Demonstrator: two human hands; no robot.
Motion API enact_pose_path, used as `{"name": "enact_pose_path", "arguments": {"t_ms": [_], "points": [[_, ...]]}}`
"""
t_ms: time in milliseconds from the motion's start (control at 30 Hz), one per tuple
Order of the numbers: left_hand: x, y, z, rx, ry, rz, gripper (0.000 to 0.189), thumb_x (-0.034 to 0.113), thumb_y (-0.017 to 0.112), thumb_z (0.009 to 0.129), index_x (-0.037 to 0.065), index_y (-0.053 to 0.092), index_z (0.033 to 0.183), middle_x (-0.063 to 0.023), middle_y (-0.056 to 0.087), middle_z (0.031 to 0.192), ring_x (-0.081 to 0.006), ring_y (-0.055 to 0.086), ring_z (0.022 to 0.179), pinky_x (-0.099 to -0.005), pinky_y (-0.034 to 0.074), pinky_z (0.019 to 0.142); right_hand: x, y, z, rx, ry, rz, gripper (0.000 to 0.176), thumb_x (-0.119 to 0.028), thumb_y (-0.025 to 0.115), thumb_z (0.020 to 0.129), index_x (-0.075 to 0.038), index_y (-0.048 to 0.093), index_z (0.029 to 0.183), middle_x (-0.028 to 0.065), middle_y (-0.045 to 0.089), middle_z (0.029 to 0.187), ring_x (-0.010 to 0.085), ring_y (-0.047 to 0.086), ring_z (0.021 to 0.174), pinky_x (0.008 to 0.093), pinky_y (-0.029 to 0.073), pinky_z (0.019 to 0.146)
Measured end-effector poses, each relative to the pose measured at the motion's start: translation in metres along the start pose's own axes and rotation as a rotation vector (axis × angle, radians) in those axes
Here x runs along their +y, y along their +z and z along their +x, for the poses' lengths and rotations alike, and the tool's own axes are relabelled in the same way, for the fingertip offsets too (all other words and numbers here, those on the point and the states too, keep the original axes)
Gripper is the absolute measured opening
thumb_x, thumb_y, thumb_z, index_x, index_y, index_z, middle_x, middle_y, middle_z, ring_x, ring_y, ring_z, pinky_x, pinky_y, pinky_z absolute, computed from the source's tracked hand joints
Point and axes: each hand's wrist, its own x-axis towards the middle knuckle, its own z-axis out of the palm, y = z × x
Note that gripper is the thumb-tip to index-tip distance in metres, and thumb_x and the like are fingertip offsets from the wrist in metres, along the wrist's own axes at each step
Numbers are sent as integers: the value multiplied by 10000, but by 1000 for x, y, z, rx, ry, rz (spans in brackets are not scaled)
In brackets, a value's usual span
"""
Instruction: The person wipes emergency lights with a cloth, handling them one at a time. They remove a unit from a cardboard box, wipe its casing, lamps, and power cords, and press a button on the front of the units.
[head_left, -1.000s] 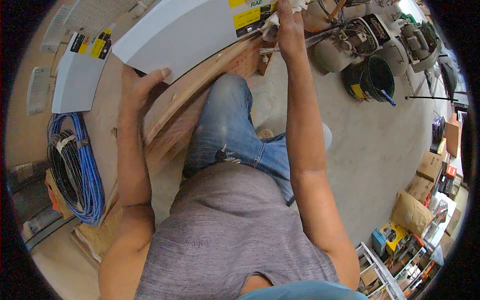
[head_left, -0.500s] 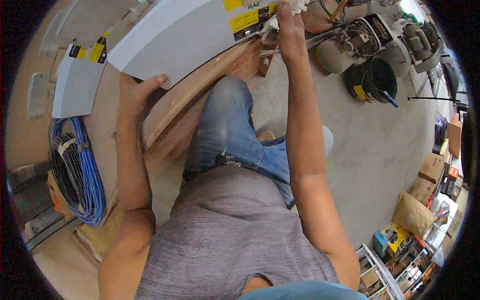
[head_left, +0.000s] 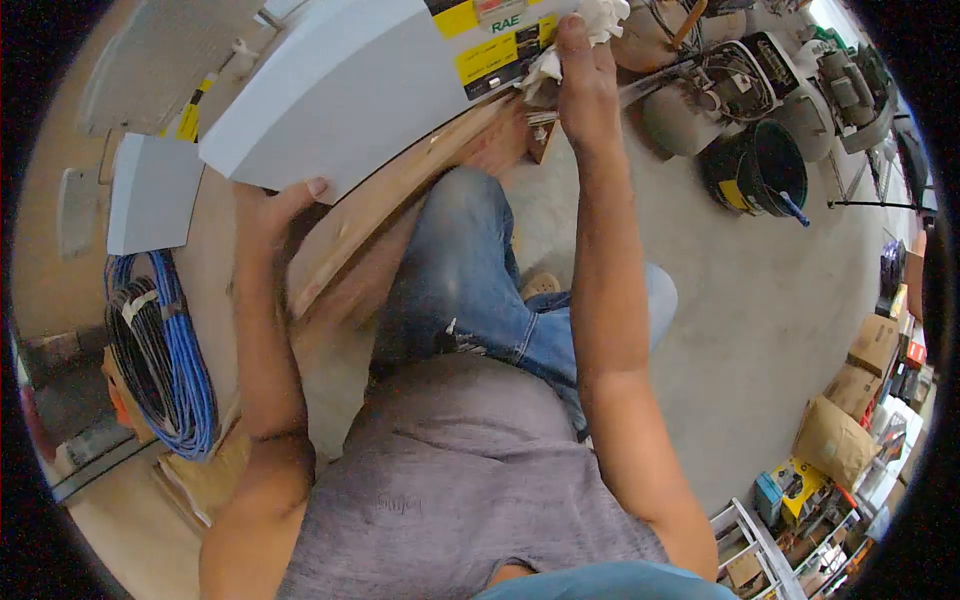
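A long, pale grey-white casing (head_left: 340,110) with yellow and black labels and green "RAE" lettering is at the top of the view, above a wooden bench edge. My left hand (head_left: 268,222) grips its lower left end, thumb on the near edge and fingers hidden underneath. At the labelled right end, my right hand (head_left: 590,95) is closed on a crumpled white cloth (head_left: 545,80), its thumb on top. Whether those fingers also touch the casing is hard to tell. A second, smaller-looking pale casing (head_left: 153,195) lies on the bench to the left.
Coiled blue and black cable (head_left: 165,360) lies left of my left arm. The wooden bench edge (head_left: 400,195) runs beside my knee. A dark bucket (head_left: 755,170) and a compressor-like machine (head_left: 690,110) stand on the floor at right. Cardboard boxes (head_left: 873,342) and a ladder (head_left: 755,550) are farther right.
The view has shifted slightly. The casing and both hands keep nearly the same hold, with the casing's left end a little lower and farther left in view.
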Motion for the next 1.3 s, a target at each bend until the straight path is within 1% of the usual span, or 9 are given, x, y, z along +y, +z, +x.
{"name": "enact_pose_path", "arguments": {"t_ms": [200, 367, 667, 1067, 1133, 1167, 1233, 1267, 1300], "points": [[-15, -18, 3, 15, -26, 19, 853, 137, 817, 594, -53, 416, 1322, -199, 547, 1180, -339, 594, 1061, -470, 541, 859, 3, -3, -1, -37, 27, -53, 541, -470, 487, 978, 35, 579, 1149, 164, 654, 1050, 245, 600, 942, 375, 474, 831], [-27, -31, 3, 9, -258, -68, 847, 130, 817, 583, -52, 427, 1312, -195, 565, 1139, -352, 596, 1044, -491, 561, 820, 8, -1, -1, -49, 68, -40, 554, -486, 477, 976, 45, 614, 1056, 170, 664, 955, 251, 607, 872, 391, 493, 769], [-40, -42, 7, -1, -225, -25, 854, 163, 821, 567, -79, 449, 1296, -206, 570, 1147, -332, 596, 1042, -443, 525, 863, -3, 3, -5, -9, 111, 19, 532, -482, 486, 973, 29, 630, 1015, 118, 644, 862, 240, 601, 772, 386, 500, 727], [-33, -30, 5, 12, -52, -15, 826, 176, 818, 581, -89, 462, 1278, -198, 581, 1145, -321, 592, 1042, -434, 500, 892, 6, 1, -4, 25, 19, -57, 624, -520, 468, 970, 78, 603, 1088, 232, 647, 1033, 336, 589, 982, 435, 439, 861], [-16, -18, 4, 25, -17, 49, 822, 183, 819, 579, -87, 470, 1273, -196, 586, 1142, -315, 593, 1040, -421, 493, 898, 2, -4, -2, -6, 62, -174, 586, -458, 463, 988, 100, 562, 1135, 304, 580, 1167, 377, 571, 1079, 430, 427, 935], [-10, -14, 3, 36, 23, 116, 818, 190, 821, 577, -85, 477, 1267, -194, 590, 1139, -309, 594, 1039, -408, 486, 903, -3, -6, -1, -8, 65, -175, 586, -458, 463, 988, 100, 562, 1135, 304, 580, 1167, 377, 571, 1079, 430, 427, 935], [-8, -14, 3, 37, 23, 140, 814, 195, 819, 577, -84, 482, 1263, -191, 594, 1137, -302, 595, 1037, -396, 484, 902, -33, -3, 5, -90, 17, -166, 435, -319, 405, 1039, 23, 512, 1286, 148, 590, 1213, 275, 558, 1112, 383, 419, 959], [-7, -13, 3, 35, 24, 164, 809, 199, 817, 576, -82, 488, 1260, -188, 598, 1135, -295, 596, 1035, -383, 481, 901, -41, 19, -1, 145, 21, -103, 452, -357, 442, 1018, 35, 545, 1218, 150, 633, 1090, 288, 584, 1058, 401, 441, 912], [-6, -11, 2, 35, 26, 161, 809, 199, 817, 576, -82, 488, 1260, -188, 598, 1135, -295, 596, 1035, -383, 481, 901, -34, 36, -6, 144, 17, -105, 452, -357, 442, 1018, 35, 545, 1218, 150, 633, 1090, 288, 584, 1058, 401, 441, 912]]}}
